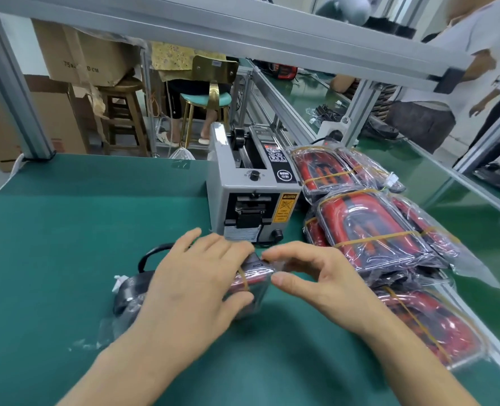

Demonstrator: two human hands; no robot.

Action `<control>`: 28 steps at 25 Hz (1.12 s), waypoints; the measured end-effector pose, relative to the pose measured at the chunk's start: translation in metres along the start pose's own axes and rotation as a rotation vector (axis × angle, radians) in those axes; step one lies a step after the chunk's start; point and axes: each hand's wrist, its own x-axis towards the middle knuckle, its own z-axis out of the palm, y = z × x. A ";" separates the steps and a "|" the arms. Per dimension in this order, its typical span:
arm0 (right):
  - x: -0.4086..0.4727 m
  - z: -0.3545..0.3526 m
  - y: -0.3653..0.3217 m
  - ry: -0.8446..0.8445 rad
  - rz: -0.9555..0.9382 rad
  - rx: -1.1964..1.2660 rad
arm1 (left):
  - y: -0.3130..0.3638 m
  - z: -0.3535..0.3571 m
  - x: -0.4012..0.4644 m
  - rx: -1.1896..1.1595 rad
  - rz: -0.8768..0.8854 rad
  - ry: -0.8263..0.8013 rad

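Observation:
A red and black device in a clear plastic bag (pixel 250 281), with a yellow rubber band round it, lies on the green mat (pixel 67 230) in front of me. My left hand (pixel 196 276) lies over the bag, thumb curled round its near edge, and grips it. My right hand (pixel 316 273) pinches the loose clear plastic at the bag's right end between thumb and forefinger. A black cable (pixel 149 253) loops out from under the left hand.
A grey tape dispenser machine (pixel 251 189) stands just beyond my hands. Several bagged red devices (pixel 371 230) are piled to the right, up to the table's aluminium edge rail. Stools, cardboard boxes and people are behind the bench frame.

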 end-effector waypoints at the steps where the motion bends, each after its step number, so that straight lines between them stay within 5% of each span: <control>1: 0.000 -0.002 -0.001 0.016 -0.003 0.021 | -0.001 0.000 0.001 -0.009 0.002 -0.019; 3: -0.001 -0.001 0.001 0.104 -0.096 -0.068 | -0.006 -0.002 0.000 -0.023 -0.014 -0.024; 6: -0.008 0.019 0.009 0.231 -0.555 -0.533 | -0.010 -0.007 0.002 -0.032 -0.107 0.009; 9: -0.012 0.045 0.022 0.316 -0.625 -0.719 | -0.009 -0.009 0.002 -0.068 -0.133 0.045; 12: -0.012 0.062 0.030 0.326 -0.545 -0.631 | -0.016 -0.008 -0.003 -0.118 -0.014 0.065; 15: -0.009 0.055 0.021 0.282 -0.299 -0.030 | -0.026 -0.005 -0.007 -0.181 0.085 0.103; 17: 0.008 0.039 0.018 0.482 0.016 0.247 | -0.027 -0.004 -0.007 -0.192 0.079 0.117; 21: 0.063 0.025 0.019 0.611 0.437 0.438 | -0.022 -0.002 -0.005 -0.197 0.078 0.133; 28: 0.096 0.039 0.017 0.699 0.598 0.534 | -0.022 -0.001 -0.007 -0.205 0.055 0.154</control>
